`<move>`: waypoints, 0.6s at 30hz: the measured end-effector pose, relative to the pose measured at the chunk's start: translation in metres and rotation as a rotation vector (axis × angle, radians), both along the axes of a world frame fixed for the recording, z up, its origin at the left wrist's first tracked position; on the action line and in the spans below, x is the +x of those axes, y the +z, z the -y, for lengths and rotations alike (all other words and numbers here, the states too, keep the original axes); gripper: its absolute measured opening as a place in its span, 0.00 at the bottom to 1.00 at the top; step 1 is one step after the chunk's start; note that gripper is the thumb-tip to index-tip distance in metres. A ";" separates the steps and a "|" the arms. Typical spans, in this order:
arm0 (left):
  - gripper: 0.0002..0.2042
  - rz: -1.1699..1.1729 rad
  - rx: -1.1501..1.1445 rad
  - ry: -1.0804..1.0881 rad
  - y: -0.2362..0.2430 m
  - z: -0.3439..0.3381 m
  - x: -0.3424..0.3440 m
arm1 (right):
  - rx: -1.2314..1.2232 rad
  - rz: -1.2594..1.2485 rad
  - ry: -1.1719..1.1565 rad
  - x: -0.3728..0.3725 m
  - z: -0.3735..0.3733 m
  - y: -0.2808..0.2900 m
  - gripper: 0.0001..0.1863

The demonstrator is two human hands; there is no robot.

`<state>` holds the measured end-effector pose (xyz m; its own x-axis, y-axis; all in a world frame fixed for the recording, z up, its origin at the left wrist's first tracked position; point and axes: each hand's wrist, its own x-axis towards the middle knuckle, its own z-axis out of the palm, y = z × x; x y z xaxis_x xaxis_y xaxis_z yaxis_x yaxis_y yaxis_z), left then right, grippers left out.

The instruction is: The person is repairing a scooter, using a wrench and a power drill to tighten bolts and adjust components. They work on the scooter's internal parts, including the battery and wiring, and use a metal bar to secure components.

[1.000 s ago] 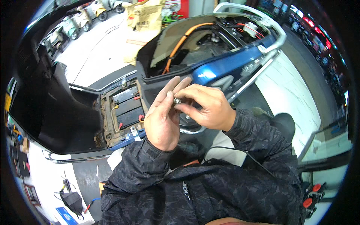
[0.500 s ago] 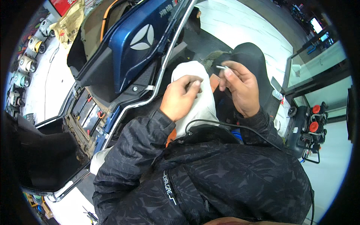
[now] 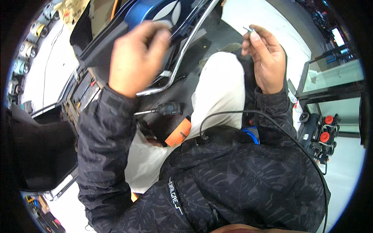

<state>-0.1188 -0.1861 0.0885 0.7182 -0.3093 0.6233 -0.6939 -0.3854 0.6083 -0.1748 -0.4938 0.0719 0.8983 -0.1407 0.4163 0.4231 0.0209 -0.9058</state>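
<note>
My left hand [image 3: 134,64] is raised over the chrome tube [image 3: 178,64] and the blue body panel [image 3: 142,11] of a scooter. Motion smears its fingers, and whether it touches the panel is hidden. Further right, my right hand [image 3: 268,58] is lifted above the dark floor mat. Its thumb and fingertips pinch a small, slim silver metal pin [image 3: 247,30], whose end sticks out to the left. Between the two hands is my knee in white trousers [image 3: 219,81].
A black tool with a metal shaft [image 3: 169,108] lies on the mat near an orange piece [image 3: 178,132]. The scooter's black seat [image 3: 42,151] is at left. An air compressor [image 3: 316,132] with red caps stands at right. A black cable [image 3: 233,112] crosses my lap.
My left hand has swung up and left, from above my lap to the blue panel. My right hand has risen, still pinching the metal pin. My legs have shifted, revealing the black tool.
</note>
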 end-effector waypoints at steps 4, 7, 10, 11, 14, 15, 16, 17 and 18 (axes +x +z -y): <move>0.13 -0.600 0.651 -0.428 -0.042 -0.031 -0.059 | -0.142 -0.067 0.175 0.014 -0.025 -0.019 0.18; 0.15 -0.839 0.673 -0.547 -0.078 -0.031 -0.090 | -0.352 -0.385 0.316 -0.009 -0.027 -0.045 0.16; 0.24 -0.815 0.693 -0.603 -0.099 -0.022 -0.107 | -0.305 -0.846 0.357 -0.046 -0.034 -0.082 0.15; 0.25 -0.832 0.659 -0.637 -0.104 -0.022 -0.110 | -0.637 -0.843 0.408 -0.059 -0.031 -0.089 0.18; 0.23 -0.995 0.745 -0.644 -0.113 -0.016 -0.113 | -0.798 -0.479 0.617 -0.071 -0.047 -0.125 0.18; 0.22 -1.046 0.729 -0.624 -0.116 -0.016 -0.113 | -0.748 -0.431 0.661 -0.075 -0.050 -0.132 0.17; 0.21 -1.083 0.728 -0.607 -0.120 -0.014 -0.113 | -0.728 -0.472 0.717 -0.076 -0.054 -0.138 0.17; 0.21 -1.050 0.669 -0.620 -0.124 -0.015 -0.114 | -0.682 -0.518 0.721 -0.078 -0.057 -0.142 0.17; 0.21 -1.015 0.616 -0.626 -0.129 -0.014 -0.114 | -0.629 -0.581 0.736 -0.079 -0.059 -0.144 0.17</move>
